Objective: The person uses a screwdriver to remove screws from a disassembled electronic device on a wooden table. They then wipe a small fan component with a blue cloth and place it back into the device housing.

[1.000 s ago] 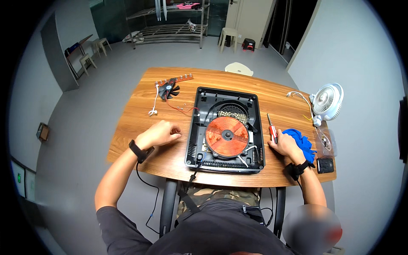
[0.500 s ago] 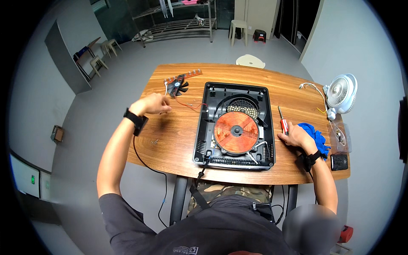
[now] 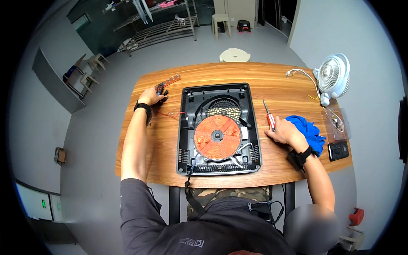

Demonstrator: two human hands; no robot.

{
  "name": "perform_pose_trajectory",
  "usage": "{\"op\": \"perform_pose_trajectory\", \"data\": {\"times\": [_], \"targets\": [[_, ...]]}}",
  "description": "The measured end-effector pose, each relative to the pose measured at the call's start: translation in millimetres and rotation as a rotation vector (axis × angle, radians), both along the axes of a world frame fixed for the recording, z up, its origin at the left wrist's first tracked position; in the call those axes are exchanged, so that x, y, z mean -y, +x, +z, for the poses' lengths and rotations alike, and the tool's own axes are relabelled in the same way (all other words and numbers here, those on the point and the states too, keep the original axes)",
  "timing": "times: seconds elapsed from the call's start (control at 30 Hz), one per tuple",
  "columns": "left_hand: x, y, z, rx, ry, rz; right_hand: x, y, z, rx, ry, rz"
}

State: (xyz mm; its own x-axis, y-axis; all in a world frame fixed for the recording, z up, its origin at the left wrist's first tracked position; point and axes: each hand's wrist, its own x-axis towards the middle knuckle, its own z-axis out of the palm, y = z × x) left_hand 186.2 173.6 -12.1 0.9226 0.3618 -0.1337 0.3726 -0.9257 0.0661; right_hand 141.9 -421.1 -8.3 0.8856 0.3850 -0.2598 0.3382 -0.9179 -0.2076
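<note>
My left hand point(image 3: 148, 96) reaches to the far left of the table. Its fingers close on the edge of a small black cooling fan point(image 3: 164, 99) and partly hide it. A red wire point(image 3: 170, 114) runs from beside the fan to an opened induction cooker base point(image 3: 183, 140). In that black housing sits a round copper coil point(image 3: 218, 138), with a round vent grille behind it. To the right of the housing, my right hand point(image 3: 284, 131) rests on the table, fingers closed at the handle end of a red-and-white screwdriver point(image 3: 270, 120). The screwdriver's tip points away from me.
Beyond the left hand lies a reddish strip point(image 3: 172, 79) with several metal studs. A blue cloth point(image 3: 307, 134) is bunched beside my right wrist. Farther right are a white desk fan point(image 3: 333, 76), a clear plastic tray point(image 3: 340, 123) and a black box-shaped item point(image 3: 338, 151). A stool point(image 3: 235, 55) stands behind the table.
My left hand has moved forward from above the table to the small cooling fan and closed on it. My right hand stays at the screwdriver. The whole view has shifted slightly.
</note>
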Motion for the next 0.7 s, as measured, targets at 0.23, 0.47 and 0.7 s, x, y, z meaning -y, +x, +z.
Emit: {"op": "perform_pose_trajectory", "data": {"times": [0.23,0.47,0.7], "targets": [[16,1,-9,0.164,0.048,0.073,1,-2,8,-0.044,0.020,-0.027],[11,-9,4,0.129,0.024,0.034,0,-1,3,-0.012,0.020,-0.025],[31,-51,67,0.323,-0.166,-0.102,2,-1,-4,0.013,0.025,-0.027]]}}
